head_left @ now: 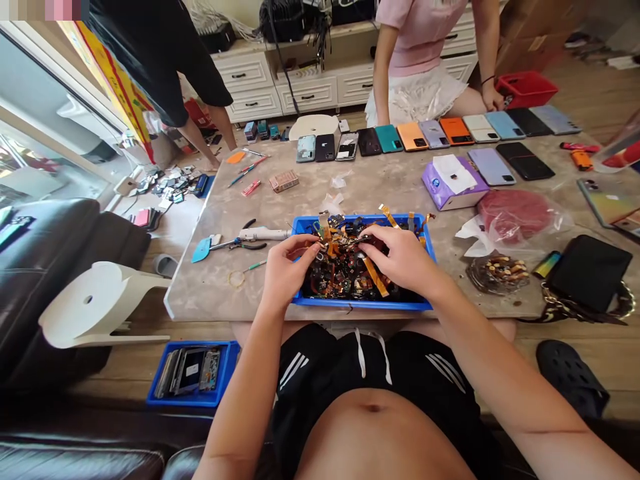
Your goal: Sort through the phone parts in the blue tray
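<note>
**Q:** Head view, item one: where are your hands?

**A:** My left hand [287, 270] is over the left end of a blue plastic tray [363, 303], which sits at 12 o'clock from me. My right hand [397, 257] is over the tray's middle. My left fingers [316, 252] curl together at the tips; my right fingers [373, 241] bend down against the heap. I cannot tell whether either hand pinches anything.

**Q:** Item two: the tray's contents?

**A:** A tangled heap of phone flex cables [345, 275] lies directly beneath both hands. The tray's long axis runs from 9 to 3 o'clock, across my body, and my right hand is nearer the heap's centre. Condition: loose, dark parts mixed with amber ribbons, including one long orange ribbon [375, 277] lying diagonally.

**Q:** Item three: the surroundings?

**A:** On the marble-patterned table [225, 300]: at 10 o'clock, black-handled pliers [247, 245] beside the tray; at 1 o'clock, a purple tissue box [453, 183]; at 12 o'clock, a long row of phones [430, 133]. At 8 o'clock, on the floor, a second blue tray [193, 373] holds phone screens. Beyond the table at 12 o'clock stands a person in a pink top [420, 40].
</note>
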Tool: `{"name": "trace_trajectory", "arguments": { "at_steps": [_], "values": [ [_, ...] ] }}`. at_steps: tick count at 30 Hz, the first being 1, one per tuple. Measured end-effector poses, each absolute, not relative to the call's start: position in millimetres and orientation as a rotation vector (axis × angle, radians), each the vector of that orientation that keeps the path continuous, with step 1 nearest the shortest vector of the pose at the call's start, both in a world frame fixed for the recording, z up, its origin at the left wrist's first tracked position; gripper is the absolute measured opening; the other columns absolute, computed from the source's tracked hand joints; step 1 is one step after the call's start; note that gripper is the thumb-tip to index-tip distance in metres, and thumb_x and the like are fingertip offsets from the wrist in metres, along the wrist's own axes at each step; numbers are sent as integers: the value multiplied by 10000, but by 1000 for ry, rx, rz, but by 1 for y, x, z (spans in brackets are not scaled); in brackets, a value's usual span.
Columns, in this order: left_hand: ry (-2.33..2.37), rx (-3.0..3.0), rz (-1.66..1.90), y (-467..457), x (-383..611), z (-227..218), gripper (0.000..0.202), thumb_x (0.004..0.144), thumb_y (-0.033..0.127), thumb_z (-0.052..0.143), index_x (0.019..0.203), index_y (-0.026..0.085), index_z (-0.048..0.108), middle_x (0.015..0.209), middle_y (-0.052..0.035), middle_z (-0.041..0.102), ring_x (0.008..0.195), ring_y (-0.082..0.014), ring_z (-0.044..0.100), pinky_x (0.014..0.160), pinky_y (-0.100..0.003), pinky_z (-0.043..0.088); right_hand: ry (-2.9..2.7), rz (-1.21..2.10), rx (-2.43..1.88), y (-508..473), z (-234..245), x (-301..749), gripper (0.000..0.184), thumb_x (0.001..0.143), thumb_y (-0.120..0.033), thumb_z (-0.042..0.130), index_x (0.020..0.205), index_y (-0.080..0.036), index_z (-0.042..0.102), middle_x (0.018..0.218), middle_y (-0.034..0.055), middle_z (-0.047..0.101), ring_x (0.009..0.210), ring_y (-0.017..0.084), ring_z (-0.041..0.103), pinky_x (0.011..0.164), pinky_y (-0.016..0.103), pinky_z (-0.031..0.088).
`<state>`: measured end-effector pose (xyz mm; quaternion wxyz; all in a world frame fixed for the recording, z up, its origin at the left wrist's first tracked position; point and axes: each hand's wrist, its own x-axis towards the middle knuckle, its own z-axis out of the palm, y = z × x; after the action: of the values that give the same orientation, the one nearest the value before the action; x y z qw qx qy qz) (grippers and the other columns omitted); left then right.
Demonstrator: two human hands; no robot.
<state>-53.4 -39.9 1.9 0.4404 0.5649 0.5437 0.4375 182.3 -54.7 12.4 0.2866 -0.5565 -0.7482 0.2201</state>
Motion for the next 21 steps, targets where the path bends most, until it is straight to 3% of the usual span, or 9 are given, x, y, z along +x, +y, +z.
{"name": "trace_trajectory", "arguments": {
  "at_steps": [6, 13, 21],
  "values": [
    [1275, 1119, 1268, -43, -53, 2, 273, 738, 393, 852, 932, 217, 776, 886, -22, 755, 763, -114, 653, 623, -216, 487, -1773, 581, -1451, -59, 12, 178, 189, 957, -323, 592, 1034, -224, 734, 966, 57, 800, 857, 235, 716, 802, 354, 514],
    [1206, 996, 1400, -40, -43, 8, 254, 751, 390, 845, 933, 230, 767, 806, 3, 688, 673, -80, 563, 530, -193, 416, -1636, 530, -1445, -57, 20, 183, 185, 915, -329, 633, 1012, -224, 750, 841, 36, 777, 723, 207, 679, 713, 348, 520],
    [1188, 1002, 1458, -27, -21, 16, 285, 749, 423, 841, 936, 225, 757, 816, -3, 679, 634, -65, 515, 483, -184, 381, -1476, 449, -1415, -57, 29, 190, 248, 955, -348, 597, 1112, -227, 746, 974, 59, 796, 742, 204, 695, 692, 359, 568]
  ]
}}
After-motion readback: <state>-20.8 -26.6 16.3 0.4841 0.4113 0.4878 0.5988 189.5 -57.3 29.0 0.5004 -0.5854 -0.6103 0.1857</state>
